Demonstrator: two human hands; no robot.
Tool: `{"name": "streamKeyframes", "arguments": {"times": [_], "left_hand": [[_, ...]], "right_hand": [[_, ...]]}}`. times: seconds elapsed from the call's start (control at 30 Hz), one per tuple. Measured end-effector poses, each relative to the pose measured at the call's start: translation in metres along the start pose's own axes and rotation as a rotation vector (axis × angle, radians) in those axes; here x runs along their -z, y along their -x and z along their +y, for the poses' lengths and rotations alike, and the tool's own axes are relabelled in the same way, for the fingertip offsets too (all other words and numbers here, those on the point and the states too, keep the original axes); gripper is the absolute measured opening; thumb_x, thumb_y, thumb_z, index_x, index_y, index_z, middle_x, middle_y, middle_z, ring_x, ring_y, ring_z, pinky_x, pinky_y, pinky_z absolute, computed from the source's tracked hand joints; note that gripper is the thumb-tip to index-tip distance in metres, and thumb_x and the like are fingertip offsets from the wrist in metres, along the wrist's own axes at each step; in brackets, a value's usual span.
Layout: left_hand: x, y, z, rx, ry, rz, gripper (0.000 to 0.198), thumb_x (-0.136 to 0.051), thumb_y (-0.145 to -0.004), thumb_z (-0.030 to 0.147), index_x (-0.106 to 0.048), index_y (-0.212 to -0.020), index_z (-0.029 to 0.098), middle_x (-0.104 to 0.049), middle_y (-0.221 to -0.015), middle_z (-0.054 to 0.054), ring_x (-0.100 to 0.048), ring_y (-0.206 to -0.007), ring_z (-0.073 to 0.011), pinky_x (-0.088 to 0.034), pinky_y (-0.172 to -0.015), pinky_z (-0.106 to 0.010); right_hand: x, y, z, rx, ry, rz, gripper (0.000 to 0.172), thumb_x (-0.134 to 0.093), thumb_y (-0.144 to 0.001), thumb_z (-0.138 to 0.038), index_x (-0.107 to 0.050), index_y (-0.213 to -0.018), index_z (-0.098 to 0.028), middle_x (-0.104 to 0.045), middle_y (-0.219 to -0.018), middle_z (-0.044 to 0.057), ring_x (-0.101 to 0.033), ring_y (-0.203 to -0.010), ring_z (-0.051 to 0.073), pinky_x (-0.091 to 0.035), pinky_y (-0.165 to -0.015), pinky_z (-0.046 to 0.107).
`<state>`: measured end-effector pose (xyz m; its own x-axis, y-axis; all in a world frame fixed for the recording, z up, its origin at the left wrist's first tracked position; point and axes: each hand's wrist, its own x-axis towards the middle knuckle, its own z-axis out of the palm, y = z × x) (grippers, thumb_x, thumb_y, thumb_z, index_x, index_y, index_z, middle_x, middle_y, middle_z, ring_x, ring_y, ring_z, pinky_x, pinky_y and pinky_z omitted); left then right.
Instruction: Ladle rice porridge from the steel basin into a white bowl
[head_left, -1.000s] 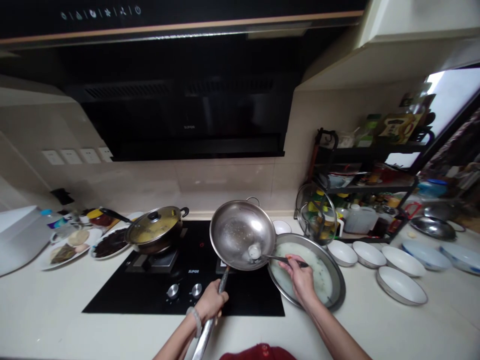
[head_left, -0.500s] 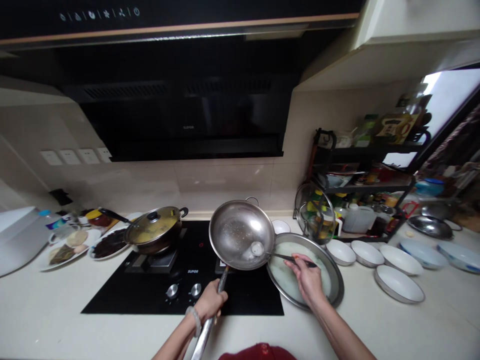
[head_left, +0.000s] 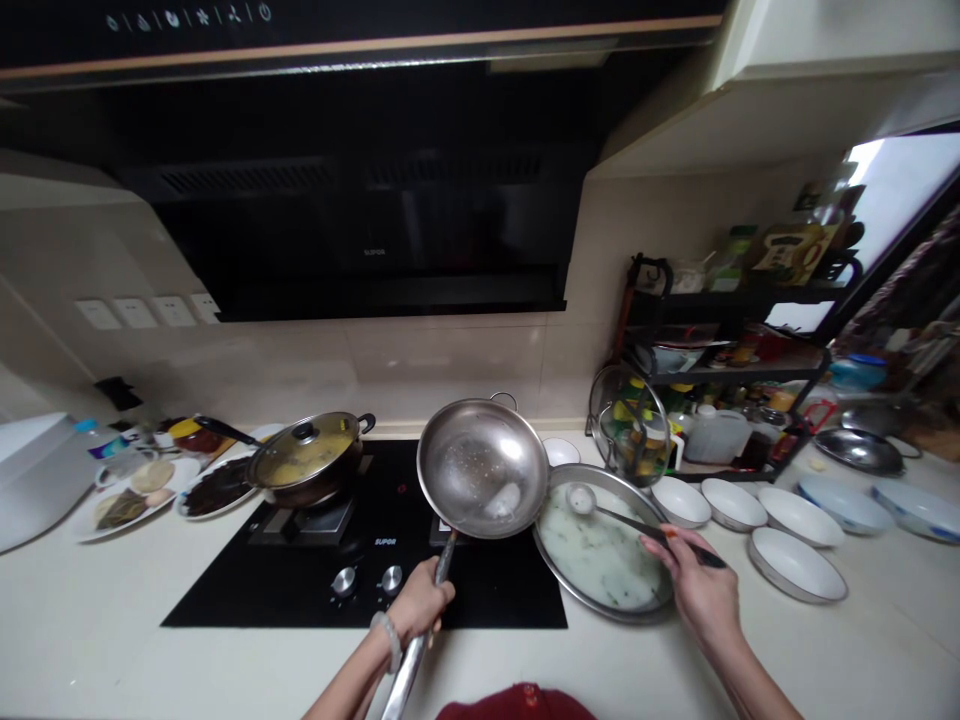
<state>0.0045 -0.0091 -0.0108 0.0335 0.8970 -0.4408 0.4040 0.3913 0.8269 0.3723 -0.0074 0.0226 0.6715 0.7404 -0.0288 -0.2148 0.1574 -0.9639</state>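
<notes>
My left hand (head_left: 421, 600) is closed around the long handle of a steel wok (head_left: 469, 455), which is tilted over the right side of the stove. A small patch of whitish liquid (head_left: 504, 500) lies low in the wok. My right hand (head_left: 699, 580) grips the dark handle of a ladle (head_left: 582, 498). The ladle's bowl is over the far left part of a wide metal basin (head_left: 679, 605). Milky soup with green bits (head_left: 600, 555) fills the basin, which stands against the wok's right side.
A lidded pan (head_left: 307, 460) sits on the left burner of the black stove (head_left: 300, 590). Plates of food (head_left: 127, 500) stand at the left. Several white bowls (head_left: 799, 567) line the right counter (head_left: 885, 650), below a seasoning rack (head_left: 735, 370). The range hood (head_left: 375, 200) hangs above.
My right hand has moved right with the ladle, taking its bowl from inside the wok to over the basin. Whitish liquid shows where the ladle was. My left hand holds the wok still.
</notes>
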Motion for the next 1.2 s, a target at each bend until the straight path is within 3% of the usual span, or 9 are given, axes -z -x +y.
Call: {"name": "streamKeyframes", "arguments": {"times": [0.1,0.17,0.27,0.33,0.4,0.5,0.67,0.93,1.2], "left_hand": [[0.000,0.001,0.000,-0.002,0.005,-0.004,0.016,-0.049,-0.069,0.014,-0.036,-0.075,0.021,-0.039,-0.043,0.009,-0.037,-0.029,-0.0087,-0.030,-0.030,-0.019],[0.000,0.002,0.002,-0.007,0.003,-0.006,0.015,-0.049,-0.069,0.013,-0.036,-0.075,0.021,-0.039,-0.042,0.009,-0.038,-0.029,-0.0087,-0.029,-0.030,-0.018],[0.000,0.004,0.005,0.012,0.005,-0.006,0.015,-0.048,-0.069,0.013,-0.036,-0.076,0.021,-0.036,-0.042,0.010,-0.037,-0.029,-0.0082,-0.028,-0.030,-0.018],[0.000,0.005,0.006,0.025,0.013,-0.011,0.015,-0.047,-0.069,0.013,-0.036,-0.077,0.021,-0.035,-0.042,0.011,-0.036,-0.029,-0.0083,-0.030,-0.030,-0.019],[-0.001,0.006,0.007,0.027,0.017,-0.013,0.015,-0.046,-0.069,0.013,-0.036,-0.077,0.021,-0.036,-0.042,0.010,-0.036,-0.029,-0.0088,-0.030,-0.030,-0.019],[-0.002,0.008,0.006,0.005,0.021,-0.009,0.015,-0.045,-0.069,0.012,-0.036,-0.075,0.021,-0.037,-0.042,0.010,-0.036,-0.029,-0.0085,-0.029,-0.030,-0.019],[-0.005,0.011,0.002,-0.045,0.074,-0.018,0.017,-0.045,-0.067,0.008,-0.034,-0.070,0.021,-0.036,-0.041,0.010,-0.035,-0.028,-0.0066,-0.025,-0.029,-0.016],[-0.011,0.019,-0.003,-0.068,0.126,0.010,0.020,-0.047,-0.065,0.007,-0.033,-0.068,0.022,-0.032,-0.043,0.012,-0.036,-0.028,-0.0056,-0.023,-0.029,-0.016],[-0.009,0.024,-0.001,-0.089,0.095,0.034,0.021,-0.048,-0.064,0.008,-0.033,-0.071,0.022,-0.032,-0.047,0.012,-0.038,-0.029,-0.0062,-0.026,-0.030,-0.017]], "right_hand": [[0.013,0.003,0.004,0.041,0.285,-0.122,0.037,-0.071,-0.056,-0.046,-0.064,-0.079,-0.018,-0.066,-0.063,0.007,-0.066,-0.064,0.028,-0.054,-0.071,0.042],[0.014,0.009,0.004,0.172,0.391,-0.239,0.034,-0.069,-0.059,-0.047,-0.066,-0.079,-0.020,-0.066,-0.068,0.008,-0.065,-0.065,0.026,-0.054,-0.068,0.040],[0.006,0.021,-0.001,0.412,0.396,-0.366,0.024,-0.067,-0.066,-0.042,-0.068,-0.080,-0.022,-0.065,-0.082,0.008,-0.063,-0.068,0.023,-0.054,-0.067,0.036],[-0.006,0.028,-0.006,0.474,0.347,-0.362,0.021,-0.065,-0.070,-0.040,-0.068,-0.082,-0.022,-0.064,-0.084,0.008,-0.063,-0.070,0.022,-0.053,-0.067,0.035],[-0.021,0.033,-0.010,0.468,0.298,-0.336,0.021,-0.063,-0.074,-0.039,-0.067,-0.085,-0.022,-0.064,-0.082,0.007,-0.063,-0.070,0.022,-0.052,-0.070,0.036],[-0.043,0.040,-0.010,0.381,0.264,-0.397,0.022,-0.061,-0.076,-0.040,-0.066,-0.085,-0.021,-0.066,-0.078,0.007,-0.063,-0.068,0.022,-0.052,-0.070,0.036],[-0.069,0.044,0.008,0.324,0.228,-0.513,0.023,-0.060,-0.077,-0.042,-0.066,-0.083,-0.020,-0.065,-0.079,0.007,-0.063,-0.069,0.022,-0.053,-0.068,0.034],[-0.080,0.033,0.040,0.322,0.238,-0.615,0.022,-0.058,-0.079,-0.039,-0.066,-0.086,-0.020,-0.062,-0.082,0.006,-0.062,-0.073,0.022,-0.054,-0.070,0.034],[-0.085,0.034,0.041,0.338,0.238,-0.676,0.021,-0.056,-0.081,-0.038,-0.066,-0.087,-0.020,-0.061,-0.085,0.005,-0.061,-0.074,0.020,-0.054,-0.070,0.034]]}}
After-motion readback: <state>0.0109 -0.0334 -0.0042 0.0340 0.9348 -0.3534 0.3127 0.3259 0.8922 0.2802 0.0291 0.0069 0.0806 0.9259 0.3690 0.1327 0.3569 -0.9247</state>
